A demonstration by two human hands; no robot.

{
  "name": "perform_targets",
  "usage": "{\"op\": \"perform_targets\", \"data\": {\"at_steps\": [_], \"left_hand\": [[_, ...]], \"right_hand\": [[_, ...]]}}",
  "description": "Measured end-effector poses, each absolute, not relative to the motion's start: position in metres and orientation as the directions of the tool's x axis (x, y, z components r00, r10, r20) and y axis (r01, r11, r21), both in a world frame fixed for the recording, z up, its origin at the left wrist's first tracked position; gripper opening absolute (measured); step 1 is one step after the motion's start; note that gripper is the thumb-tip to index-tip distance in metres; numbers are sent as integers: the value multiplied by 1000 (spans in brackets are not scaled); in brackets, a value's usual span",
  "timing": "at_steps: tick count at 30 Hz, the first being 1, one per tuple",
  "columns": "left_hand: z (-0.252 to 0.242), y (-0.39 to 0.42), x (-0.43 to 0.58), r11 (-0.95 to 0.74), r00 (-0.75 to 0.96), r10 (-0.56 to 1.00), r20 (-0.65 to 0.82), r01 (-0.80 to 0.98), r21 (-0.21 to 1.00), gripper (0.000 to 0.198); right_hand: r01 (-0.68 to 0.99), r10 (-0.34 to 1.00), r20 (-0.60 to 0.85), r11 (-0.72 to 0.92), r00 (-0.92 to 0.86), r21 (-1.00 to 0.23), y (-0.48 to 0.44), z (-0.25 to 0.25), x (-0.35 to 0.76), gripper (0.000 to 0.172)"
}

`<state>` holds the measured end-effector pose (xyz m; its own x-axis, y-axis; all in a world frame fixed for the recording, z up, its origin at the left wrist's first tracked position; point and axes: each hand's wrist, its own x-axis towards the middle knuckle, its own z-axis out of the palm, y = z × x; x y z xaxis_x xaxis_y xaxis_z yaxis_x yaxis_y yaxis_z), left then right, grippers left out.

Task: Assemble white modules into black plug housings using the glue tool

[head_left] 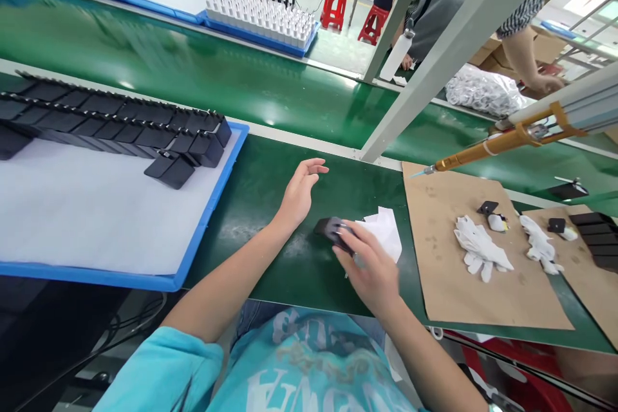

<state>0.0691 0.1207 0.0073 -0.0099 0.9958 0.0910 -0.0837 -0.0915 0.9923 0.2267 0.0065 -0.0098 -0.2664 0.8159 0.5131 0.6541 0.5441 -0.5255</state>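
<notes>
My right hand has its fingers around a small black plastic casing, slightly blurred, just above the green bench. A crumpled white paper sheet lies partly behind that hand. My left hand is held over the bench to the left of the casing, fingers stretched out and nothing in them. Left of it stands a blue-rimmed tray lined with white paper. Rows of black casings fill its far side, and one loose casing sits in front of them.
An orange screwdriver hangs at the right above brown cardboard, where white gloves and small parts lie. A grey metal post slants up ahead. Beyond the conveyor are trays of white parts and a co-worker's arm.
</notes>
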Motion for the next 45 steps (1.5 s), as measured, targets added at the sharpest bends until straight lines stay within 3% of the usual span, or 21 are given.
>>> {"op": "perform_targets", "data": {"at_steps": [4, 6, 8, 10, 13, 16, 19, 27, 36, 40, 45], "left_hand": [[7, 120, 69, -102, 3, 995, 102, -76, 992, 31], [9, 117, 69, -135, 25, 990, 137, -71, 988, 30], [11, 111, 69, -204, 65, 976, 208, -63, 977, 32], [14, 104, 69, -343, 160, 925, 345, -44, 938, 47], [17, 91, 74, -631, 373, 718, 587, -8, 776, 80], [16, 80, 83, -753, 456, 599, 658, 41, 657, 88], [15, 73, 88, -729, 412, 655, 634, 120, 674, 72], [18, 70, 87, -704, 365, 701, 612, 218, 676, 61], [17, 70, 86, -587, 338, 802, 492, 297, 753, 61], [18, 74, 84, -554, 325, 827, 459, 331, 764, 59], [17, 84, 78, -470, 366, 868, 336, 383, 795, 57]], "right_hand": [[599, 850, 440, 520, -290, -609, 3, -18, 227, 39], [533, 907, 363, 419, -213, -735, 5, -19, 230, 35], [333, 956, 294, 274, 9, -902, 11, -14, 234, 36], [-3, 978, 118, 120, 174, -993, 17, -4, 236, 38], [-429, 975, -200, -139, 101, -893, 23, 9, 233, 34], [-589, 946, -321, -280, -37, -758, 23, 12, 224, 31], [-647, 938, -331, -314, -101, -695, 21, 9, 214, 28], [-691, 916, -375, -364, -143, -625, 23, 7, 210, 24], [-684, 893, -423, -405, -154, -607, 24, 4, 209, 20], [-675, 905, -393, -392, -161, -625, 23, 4, 213, 24], [-628, 955, -295, -215, 24, -748, 26, 2, 222, 25]]}}
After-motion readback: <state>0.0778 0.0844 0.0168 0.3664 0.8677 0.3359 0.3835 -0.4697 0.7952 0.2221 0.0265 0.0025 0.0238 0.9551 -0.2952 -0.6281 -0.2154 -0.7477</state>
